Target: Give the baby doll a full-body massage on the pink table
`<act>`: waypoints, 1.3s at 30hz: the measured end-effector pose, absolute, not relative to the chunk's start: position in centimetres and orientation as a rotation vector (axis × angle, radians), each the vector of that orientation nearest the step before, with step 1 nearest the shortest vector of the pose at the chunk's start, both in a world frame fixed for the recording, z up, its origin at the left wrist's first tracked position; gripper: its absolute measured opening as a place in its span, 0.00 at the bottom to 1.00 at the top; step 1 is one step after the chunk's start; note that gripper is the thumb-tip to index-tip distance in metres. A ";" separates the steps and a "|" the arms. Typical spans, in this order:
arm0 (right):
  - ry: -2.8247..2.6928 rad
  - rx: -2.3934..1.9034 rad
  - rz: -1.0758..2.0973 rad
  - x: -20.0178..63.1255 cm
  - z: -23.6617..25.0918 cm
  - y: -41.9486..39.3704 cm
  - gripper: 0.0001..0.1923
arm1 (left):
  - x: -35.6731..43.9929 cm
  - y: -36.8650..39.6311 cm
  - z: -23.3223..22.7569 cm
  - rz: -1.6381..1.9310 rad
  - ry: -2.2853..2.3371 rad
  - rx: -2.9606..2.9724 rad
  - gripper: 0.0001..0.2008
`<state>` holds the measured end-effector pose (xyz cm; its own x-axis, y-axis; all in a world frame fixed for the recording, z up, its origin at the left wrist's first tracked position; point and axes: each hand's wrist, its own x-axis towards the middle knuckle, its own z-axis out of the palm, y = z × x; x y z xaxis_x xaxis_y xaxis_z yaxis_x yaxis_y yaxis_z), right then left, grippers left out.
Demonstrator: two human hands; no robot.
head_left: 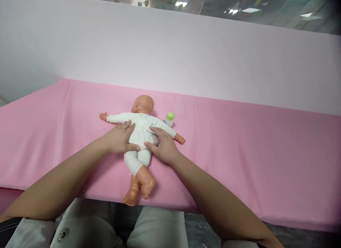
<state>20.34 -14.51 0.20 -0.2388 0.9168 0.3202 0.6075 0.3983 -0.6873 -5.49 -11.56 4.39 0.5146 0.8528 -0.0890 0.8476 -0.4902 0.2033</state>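
A baby doll (140, 131) in a white suit lies face down on the pink table (239, 145), head away from me, arms spread, bare feet over the near edge. My left hand (119, 138) rests flat against the left side of its lower back. My right hand (163, 145) lies against the right side, thumb pointing toward the left thumb. Both hands clasp the doll's waist between them. A small white bottle with a green cap (169, 119) stands just beyond the doll's right arm.
A pale pink wall (186, 52) rises behind the table, with glass and ceiling lights above it. My knees in light trousers (149, 226) show below the table's near edge.
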 end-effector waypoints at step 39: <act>-2.083 -0.854 0.660 20.7 1.2 -14.8 0.46 | -5.1 -11.8 4.6 0.628 1.008 2.695 0.18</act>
